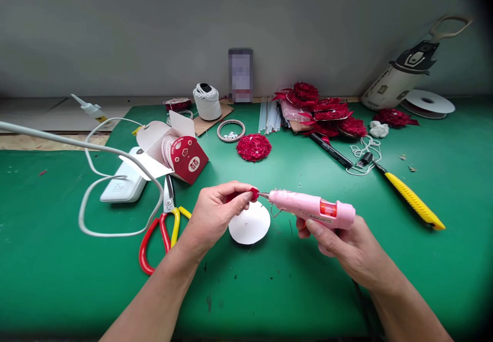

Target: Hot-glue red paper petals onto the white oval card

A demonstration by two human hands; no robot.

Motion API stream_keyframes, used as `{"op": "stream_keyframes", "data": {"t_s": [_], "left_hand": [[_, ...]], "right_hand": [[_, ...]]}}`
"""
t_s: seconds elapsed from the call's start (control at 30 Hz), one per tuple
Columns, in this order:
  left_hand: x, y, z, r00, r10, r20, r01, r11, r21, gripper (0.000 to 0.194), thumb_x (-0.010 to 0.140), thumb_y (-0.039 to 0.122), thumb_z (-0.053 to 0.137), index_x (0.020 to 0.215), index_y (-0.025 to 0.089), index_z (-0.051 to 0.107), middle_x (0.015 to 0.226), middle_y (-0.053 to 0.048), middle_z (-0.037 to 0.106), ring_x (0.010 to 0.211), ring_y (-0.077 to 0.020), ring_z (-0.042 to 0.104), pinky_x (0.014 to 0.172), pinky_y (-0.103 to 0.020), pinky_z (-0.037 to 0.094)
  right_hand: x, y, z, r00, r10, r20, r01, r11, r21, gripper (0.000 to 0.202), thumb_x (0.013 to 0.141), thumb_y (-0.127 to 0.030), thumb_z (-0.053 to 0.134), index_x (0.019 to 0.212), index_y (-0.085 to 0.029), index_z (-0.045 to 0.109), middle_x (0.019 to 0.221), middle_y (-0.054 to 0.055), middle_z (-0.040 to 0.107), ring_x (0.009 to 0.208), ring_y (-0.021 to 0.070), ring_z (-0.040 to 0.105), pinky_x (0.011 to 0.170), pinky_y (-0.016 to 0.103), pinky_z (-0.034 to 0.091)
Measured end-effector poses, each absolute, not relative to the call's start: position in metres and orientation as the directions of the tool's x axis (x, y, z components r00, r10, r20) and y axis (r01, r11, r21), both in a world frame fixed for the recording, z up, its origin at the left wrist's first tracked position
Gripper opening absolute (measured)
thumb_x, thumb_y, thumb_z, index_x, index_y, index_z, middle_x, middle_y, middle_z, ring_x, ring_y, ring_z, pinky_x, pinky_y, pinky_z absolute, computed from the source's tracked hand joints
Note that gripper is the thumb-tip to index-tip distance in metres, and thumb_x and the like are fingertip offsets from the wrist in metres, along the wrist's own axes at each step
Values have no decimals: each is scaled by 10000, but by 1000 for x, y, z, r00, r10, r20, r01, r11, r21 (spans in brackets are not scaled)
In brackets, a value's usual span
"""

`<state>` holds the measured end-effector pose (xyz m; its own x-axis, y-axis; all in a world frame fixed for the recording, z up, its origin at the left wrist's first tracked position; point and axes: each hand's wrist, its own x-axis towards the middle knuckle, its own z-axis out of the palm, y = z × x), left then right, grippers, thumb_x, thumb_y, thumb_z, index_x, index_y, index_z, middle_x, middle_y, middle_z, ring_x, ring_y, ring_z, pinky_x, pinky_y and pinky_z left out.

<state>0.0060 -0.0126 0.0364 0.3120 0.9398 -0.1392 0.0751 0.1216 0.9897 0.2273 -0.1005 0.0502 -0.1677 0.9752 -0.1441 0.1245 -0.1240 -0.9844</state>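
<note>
Fabric (pixel 254 193) sits pinched in the left hand (pixel 217 208), seemingly steadied at the nozzle (pixel 264 194). Right hand (pixel 348 244) grips the glue gun (pixel 302 207).

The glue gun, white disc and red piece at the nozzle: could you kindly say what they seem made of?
The glue gun: apparently plastic, smooth with a soft sheen; its nozzle looks metallic, grey and shiny. The white disc: probably matte paper or card, thin and flat. The red piece: perhaps fabric, low in gloss, but too small to be sure.
</note>
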Motion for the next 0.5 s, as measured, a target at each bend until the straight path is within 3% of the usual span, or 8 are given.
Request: {"op": "stream_keyframes", "data": {"t_s": [0.5], "left_hand": [[6,-13,39,345,936,-63,82,37,996,69,799,201,699,812,158,751,735,-36,663,622,-111,529,551,-241,409]], "right_hand": [[225,-100,52,-195,976,-98,131,-73,-989,355,968,-407,520,1292,-345,648,897,63,701,680,182,607,415,236,397]]}}
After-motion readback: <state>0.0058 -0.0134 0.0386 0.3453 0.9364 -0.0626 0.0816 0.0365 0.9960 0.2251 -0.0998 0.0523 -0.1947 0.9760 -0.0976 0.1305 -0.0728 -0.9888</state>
